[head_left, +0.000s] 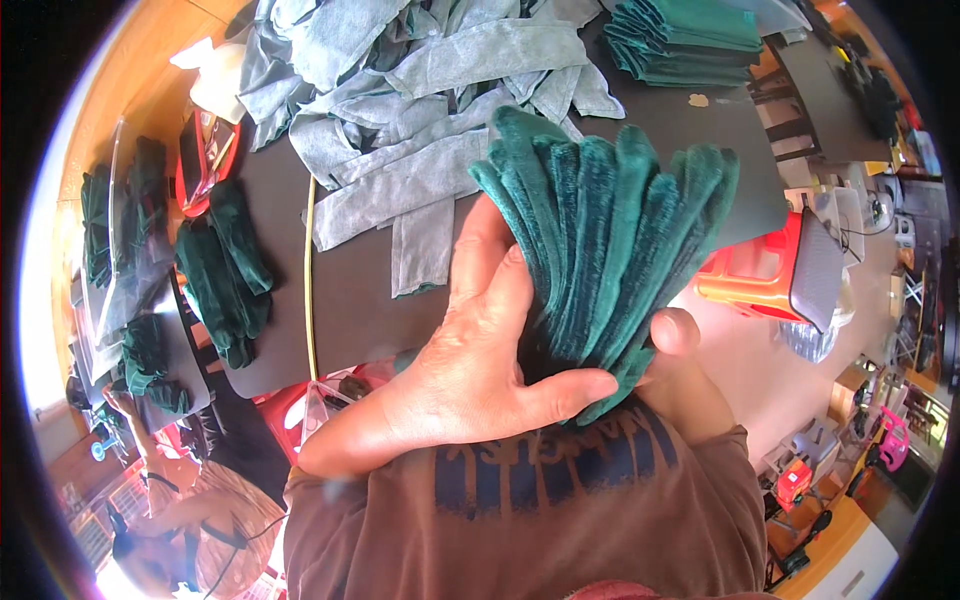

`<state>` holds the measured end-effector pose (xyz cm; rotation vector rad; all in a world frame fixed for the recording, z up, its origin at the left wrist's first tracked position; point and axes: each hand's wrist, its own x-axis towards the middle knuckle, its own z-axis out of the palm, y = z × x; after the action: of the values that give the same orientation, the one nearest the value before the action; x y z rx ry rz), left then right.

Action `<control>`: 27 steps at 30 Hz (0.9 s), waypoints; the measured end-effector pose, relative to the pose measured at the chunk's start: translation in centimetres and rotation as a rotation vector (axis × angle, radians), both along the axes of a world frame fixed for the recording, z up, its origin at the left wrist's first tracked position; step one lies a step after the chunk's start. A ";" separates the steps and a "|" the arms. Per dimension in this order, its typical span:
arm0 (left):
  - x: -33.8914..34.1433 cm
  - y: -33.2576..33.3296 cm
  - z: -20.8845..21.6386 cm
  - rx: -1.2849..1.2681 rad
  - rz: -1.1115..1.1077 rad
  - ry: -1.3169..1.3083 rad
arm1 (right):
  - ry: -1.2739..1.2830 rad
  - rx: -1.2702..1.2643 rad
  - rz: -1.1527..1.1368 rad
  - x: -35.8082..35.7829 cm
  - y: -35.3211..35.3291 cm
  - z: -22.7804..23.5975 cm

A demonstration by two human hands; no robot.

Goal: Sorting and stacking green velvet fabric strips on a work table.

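A thick bundle of dark green velvety fabric strips [610, 230] is upright in front of my chest, its upper ends fanned out. My left hand [470, 350] grips it from the left, the thumb across the front near the bottom and the fingers behind. On the other side my right hand [680, 365] holds the lower right of the bundle; its thumb shows, while most of its fingers are hidden. Beyond the bundle, a loose heap of similar strips [400, 180], mostly grey side up, covers the far part of the dark table [350, 330].
A neat stack of green fabric pieces [685, 40] sits at the far right of the table. More green pieces [225, 280] lie at the left, beside a red container [205, 160] and a yellow strip [311, 280]. An orange-red stool [745, 275] stands right. Another person [220, 520] is at lower left.
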<state>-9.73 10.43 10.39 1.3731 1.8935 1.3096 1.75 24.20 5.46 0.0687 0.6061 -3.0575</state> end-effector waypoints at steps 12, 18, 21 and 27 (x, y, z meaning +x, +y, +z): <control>-0.8 1.3 0.9 -0.092 0.137 0.509 | -0.152 0.361 -0.063 -0.5 -0.3 0.8; -3.1 2.1 1.4 -0.170 0.052 0.420 | -0.097 0.498 -0.159 -1.6 1.0 0.8; -3.4 2.6 3.4 -0.219 0.008 0.375 | -0.108 0.541 -0.225 -2.0 1.8 1.2; -4.0 3.2 3.3 -0.397 -0.094 -0.442 | -0.113 0.520 -0.209 -2.6 3.6 2.4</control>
<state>-13.74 13.63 13.68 0.8752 1.6464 1.0162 -0.85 27.80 7.90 0.3284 1.4461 -2.9604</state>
